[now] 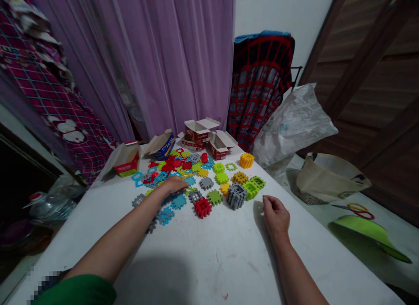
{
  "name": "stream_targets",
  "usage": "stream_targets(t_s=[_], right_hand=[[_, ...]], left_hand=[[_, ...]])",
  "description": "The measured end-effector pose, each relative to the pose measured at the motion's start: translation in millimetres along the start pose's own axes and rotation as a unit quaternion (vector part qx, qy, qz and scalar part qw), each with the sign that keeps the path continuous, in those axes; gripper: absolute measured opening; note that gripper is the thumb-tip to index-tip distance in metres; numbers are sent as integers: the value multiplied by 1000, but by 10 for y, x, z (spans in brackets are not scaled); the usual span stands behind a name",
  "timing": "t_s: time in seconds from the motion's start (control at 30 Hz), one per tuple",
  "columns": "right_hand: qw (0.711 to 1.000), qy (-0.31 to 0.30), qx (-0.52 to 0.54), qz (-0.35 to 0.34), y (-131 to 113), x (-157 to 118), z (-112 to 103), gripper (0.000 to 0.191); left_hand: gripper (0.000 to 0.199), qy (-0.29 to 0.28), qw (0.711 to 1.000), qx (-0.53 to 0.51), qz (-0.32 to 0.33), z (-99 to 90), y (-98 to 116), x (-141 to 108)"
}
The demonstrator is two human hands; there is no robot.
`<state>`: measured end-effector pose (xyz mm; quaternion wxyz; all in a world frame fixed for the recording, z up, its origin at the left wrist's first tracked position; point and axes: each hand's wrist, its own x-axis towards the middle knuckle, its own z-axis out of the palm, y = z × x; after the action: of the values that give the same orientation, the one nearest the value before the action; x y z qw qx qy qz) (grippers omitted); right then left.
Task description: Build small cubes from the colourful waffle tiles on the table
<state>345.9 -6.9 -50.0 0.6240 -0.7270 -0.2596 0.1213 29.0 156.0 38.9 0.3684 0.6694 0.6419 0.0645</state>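
Note:
Reaching into a spread of colourful notched plastic tiles, my left hand [175, 185] is closed around something I cannot make out, near a blue tile [179, 201]. My right hand [276, 213] rests by the table's right side with its fingers curled together; what they hold, if anything, is hidden. To its left stand a grey stack [236, 196] and a light green stack [252, 189]. A red stack [203, 207] lies nearer the middle, beside a green tile [214, 197]. Yellow stacks [246, 160] are farther back.
Open cardboard boxes [197, 132] line the back of the white table [209, 261]. A blue box [165, 145] and a red box [127, 161] stand at back left. Right of the table are a plastic bag [291, 121], a fabric bag [330, 178] and scissors [360, 211].

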Motion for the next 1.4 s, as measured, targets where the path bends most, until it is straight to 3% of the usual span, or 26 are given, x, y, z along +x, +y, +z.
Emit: stream_targets(t_s=[0.07,0.2,0.3,0.47,0.53,0.7,0.9,1.0,1.1,1.27,1.4], right_hand=[[1000,-5,-13,7,26,7,-6,44],[998,-16,-44,31,21,5,-24,48],[996,-18,-76,37,-11,-2,-42,48],[992,-27,-117,49,-14,5,-59,48],[991,-30,-119,48,-11,4,-63,47],[989,-28,-137,46,-24,-5,-72,45],[987,-33,-153,49,21,33,-70,45],[987,-33,-152,49,25,36,-72,44],[987,-37,-150,43,17,25,-76,43],[987,-32,-152,37,15,12,-82,42],[989,-34,-141,26,-16,2,-79,41]], left_hand=[[32,36,999,3,-21,-266,-343,-6],[28,162,984,13,-68,-719,-1006,-70],[20,200,977,23,-63,-850,-1244,-109],[29,175,963,177,103,-650,-1097,-68],[36,160,948,247,123,-538,-998,-41],[33,152,946,277,76,-521,-987,-9],[28,224,944,241,37,-740,-1211,-169],[27,165,950,263,15,-741,-1274,-294],[40,119,947,299,-17,-685,-1264,-345],[37,120,951,281,-54,-650,-1131,-280],[19,132,956,255,-59,-779,-1086,-290]])
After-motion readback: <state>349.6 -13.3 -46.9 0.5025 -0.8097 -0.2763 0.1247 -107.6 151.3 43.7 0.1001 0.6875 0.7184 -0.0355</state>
